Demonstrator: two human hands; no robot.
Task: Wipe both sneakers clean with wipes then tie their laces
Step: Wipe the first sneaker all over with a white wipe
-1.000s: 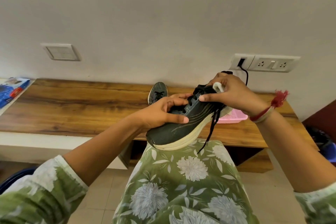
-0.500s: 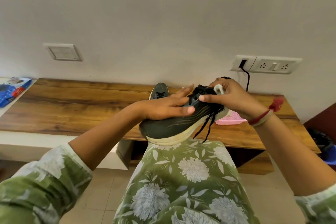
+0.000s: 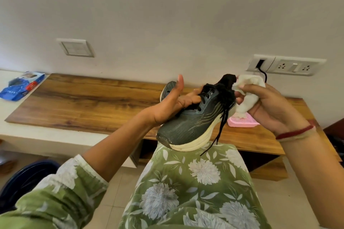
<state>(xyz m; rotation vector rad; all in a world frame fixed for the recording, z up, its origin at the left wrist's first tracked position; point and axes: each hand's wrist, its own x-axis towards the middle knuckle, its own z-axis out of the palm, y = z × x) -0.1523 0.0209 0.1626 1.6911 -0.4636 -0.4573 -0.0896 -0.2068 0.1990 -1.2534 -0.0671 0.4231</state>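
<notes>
From the head view, the left hand (image 3: 173,106) cradles a dark grey sneaker (image 3: 193,124) from its far side, thumb pointing up and free, the other fingers (image 3: 191,99) curled together into the laced opening, so the shoe is gripped there with its toe towards the camera and its cream sole touching the knee of a leg in green floral cloth (image 3: 191,182). Loose black laces (image 3: 220,128) hang down over the sole. The right hand (image 3: 268,106) is closed on a bunched white wipe (image 3: 247,93), fingers clamped around it, pressed against the sneaker's heel end. Behind, on the wooden counter (image 3: 93,102), the second sneaker (image 3: 167,90) peeks out past the left hand, and a pink tray (image 3: 242,121) sits beneath the right hand. A blue packet (image 3: 21,85) lies far left beside the counter.
</notes>
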